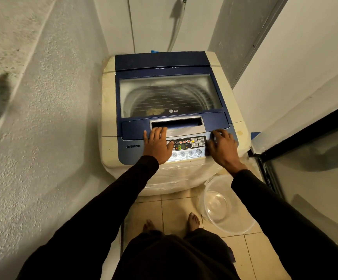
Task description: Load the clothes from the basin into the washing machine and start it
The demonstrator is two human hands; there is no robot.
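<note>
A top-loading washing machine [109,110] with a blue lid stands in a narrow alcove. Its glass lid [170,93] is down, and a bit of yellowish cloth [154,111] shows in the drum through the glass. The control panel [186,147] is lit with a green digit. My left hand [158,145] lies flat on the panel's left part, fingers straight toward the lid handle [177,123]. My right hand [223,147] rests on the panel's right end with fingers bent down onto it. A clear plastic basin [224,205] sits on the floor, with nothing in it.
Rough plaster wall close on the left, a white wall and a dark-framed glass door [305,158] on the right. A hose [176,31] hangs on the back wall. My bare feet stand on beige floor tiles [176,209] before the machine.
</note>
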